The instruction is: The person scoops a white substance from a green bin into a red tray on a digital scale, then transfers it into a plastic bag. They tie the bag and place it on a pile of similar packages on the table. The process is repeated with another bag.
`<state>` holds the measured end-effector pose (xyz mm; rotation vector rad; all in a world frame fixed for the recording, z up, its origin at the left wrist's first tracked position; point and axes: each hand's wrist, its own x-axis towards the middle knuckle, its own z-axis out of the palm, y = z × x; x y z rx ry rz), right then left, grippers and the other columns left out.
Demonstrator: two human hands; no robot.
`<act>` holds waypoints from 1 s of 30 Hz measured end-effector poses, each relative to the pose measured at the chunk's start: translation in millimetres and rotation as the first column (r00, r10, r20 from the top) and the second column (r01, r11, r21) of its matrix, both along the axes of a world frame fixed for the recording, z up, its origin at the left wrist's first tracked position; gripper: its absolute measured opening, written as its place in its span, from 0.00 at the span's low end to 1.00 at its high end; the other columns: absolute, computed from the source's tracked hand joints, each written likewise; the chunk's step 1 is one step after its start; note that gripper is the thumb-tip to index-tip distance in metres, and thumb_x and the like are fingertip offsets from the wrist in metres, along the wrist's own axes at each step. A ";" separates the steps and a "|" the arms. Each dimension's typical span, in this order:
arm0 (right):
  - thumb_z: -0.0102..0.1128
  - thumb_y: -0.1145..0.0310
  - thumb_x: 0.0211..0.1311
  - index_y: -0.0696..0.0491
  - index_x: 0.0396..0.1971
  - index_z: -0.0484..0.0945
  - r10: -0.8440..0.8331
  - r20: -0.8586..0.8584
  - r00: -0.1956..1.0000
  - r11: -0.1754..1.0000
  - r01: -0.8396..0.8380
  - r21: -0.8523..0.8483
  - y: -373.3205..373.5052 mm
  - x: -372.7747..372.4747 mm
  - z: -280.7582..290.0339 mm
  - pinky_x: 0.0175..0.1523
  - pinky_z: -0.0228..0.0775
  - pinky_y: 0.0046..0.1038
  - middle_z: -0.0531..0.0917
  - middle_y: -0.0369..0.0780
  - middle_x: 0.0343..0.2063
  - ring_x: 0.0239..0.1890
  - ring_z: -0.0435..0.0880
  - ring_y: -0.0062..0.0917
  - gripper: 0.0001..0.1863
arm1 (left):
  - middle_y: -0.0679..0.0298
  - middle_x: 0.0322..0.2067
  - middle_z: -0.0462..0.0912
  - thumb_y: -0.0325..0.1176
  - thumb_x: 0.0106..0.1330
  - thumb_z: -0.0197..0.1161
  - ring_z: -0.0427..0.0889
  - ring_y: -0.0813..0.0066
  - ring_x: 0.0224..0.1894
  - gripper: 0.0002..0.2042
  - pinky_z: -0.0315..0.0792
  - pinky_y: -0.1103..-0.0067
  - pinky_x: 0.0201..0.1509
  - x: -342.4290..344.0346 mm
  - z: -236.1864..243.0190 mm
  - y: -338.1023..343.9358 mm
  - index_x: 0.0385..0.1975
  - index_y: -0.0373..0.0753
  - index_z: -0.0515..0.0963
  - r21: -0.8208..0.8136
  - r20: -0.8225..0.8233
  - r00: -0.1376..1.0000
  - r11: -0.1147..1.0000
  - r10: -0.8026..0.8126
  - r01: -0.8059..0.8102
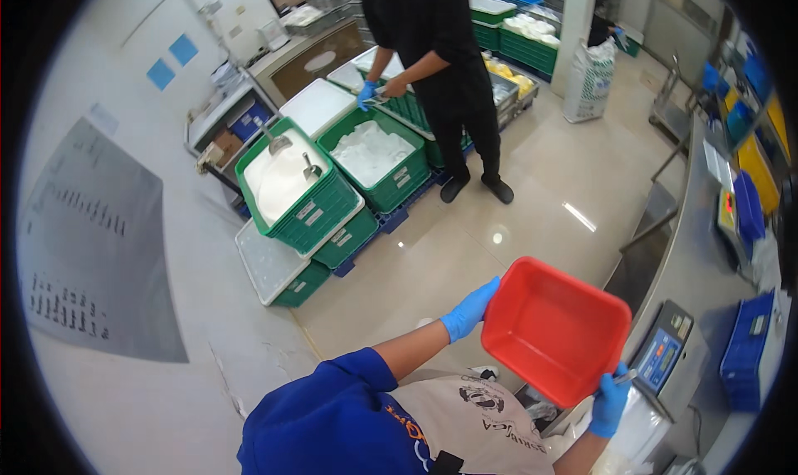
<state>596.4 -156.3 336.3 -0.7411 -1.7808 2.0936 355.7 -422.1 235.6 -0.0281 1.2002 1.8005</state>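
Note:
A red plastic tub [555, 329], rectangular with rounded corners, is tilted in front of me with its bare inside showing. My left hand [472, 310], in a blue glove, grips its left wall; the fingertips are hidden behind the tub. At the near right corner my right hand [611, 404], also gloved in blue, is closed on the rim. A small shiny piece shows beside that hand's fingers, too small to name. Right of the tub, on the steel counter, sits a digital scale [661, 354] with a blue panel.
Green crates [287, 194] at the left hold white powder and metal scoops [312, 169]. Behind them a co-worker [440, 68] in black stands with a blue-gloved hand. A white sack [591, 83] is on the floor. The steel counter [694, 259] runs along the right, with a blue bin [746, 354].

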 end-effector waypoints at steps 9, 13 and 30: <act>0.61 0.71 0.54 0.56 0.31 0.76 0.159 0.006 0.987 0.986 -0.159 0.054 -181.5 -145.9 15.6 0.24 0.62 0.18 0.76 0.32 0.23 0.19 0.70 0.13 0.06 | 0.53 0.58 0.75 0.61 0.70 0.44 0.75 0.59 0.58 0.34 0.66 0.69 0.62 -43.4 -171.7 -250.5 0.60 0.36 0.71 -0.567 -0.160 0.985 0.822 -0.060 -0.042; 0.62 0.76 0.51 0.56 0.24 0.71 0.375 -0.089 0.923 0.842 -0.299 0.448 -285.1 -249.3 31.0 0.27 0.62 0.28 0.71 0.33 0.20 0.23 0.72 0.21 0.07 | 0.43 0.56 0.74 0.60 0.69 0.42 0.71 0.45 0.61 0.34 0.63 0.63 0.65 -32.0 -207.5 -429.6 0.54 0.33 0.75 -0.939 -0.103 0.924 0.342 -0.367 0.031; 0.64 0.71 0.52 0.54 0.25 0.68 0.758 -0.304 0.577 0.429 -0.089 0.899 -615.3 -517.0 47.4 0.32 0.66 0.37 0.72 0.45 0.26 0.30 0.76 0.39 0.11 | 0.61 0.26 0.77 0.51 0.72 0.43 0.74 0.63 0.25 0.19 0.67 0.64 0.28 172.4 -262.9 -605.6 0.31 0.45 0.76 -0.569 0.209 0.603 0.597 0.770 -0.566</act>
